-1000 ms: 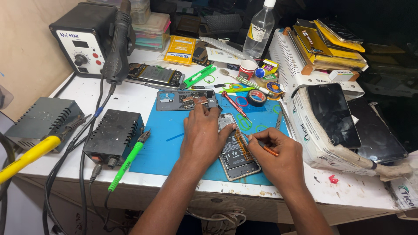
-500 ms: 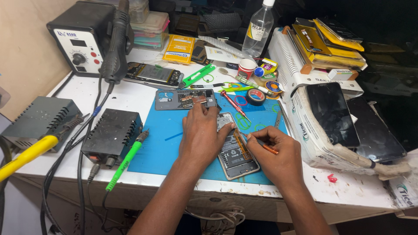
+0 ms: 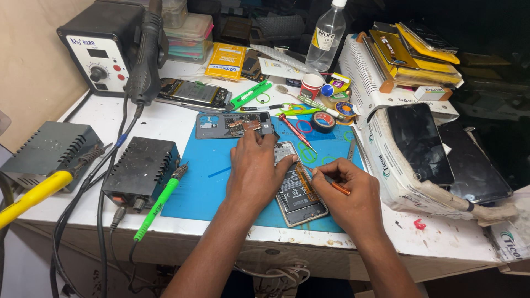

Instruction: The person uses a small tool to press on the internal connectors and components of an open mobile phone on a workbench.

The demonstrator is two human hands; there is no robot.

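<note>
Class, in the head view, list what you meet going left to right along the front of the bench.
Yellow-handled tool → green-handled soldering iron → left hand → opened phone → right hand holding an orange-handled tool → dark tablet.

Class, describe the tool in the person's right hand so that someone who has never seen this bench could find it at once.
Start at the blue rubber work mat on the white table. Near its front edge lies an opened smartphone with its back removed, steadied by the left hand. The right hand holds a thin orange-handled tool over it, unlike the red-handled screwdriver lying loose farther back.
</note>
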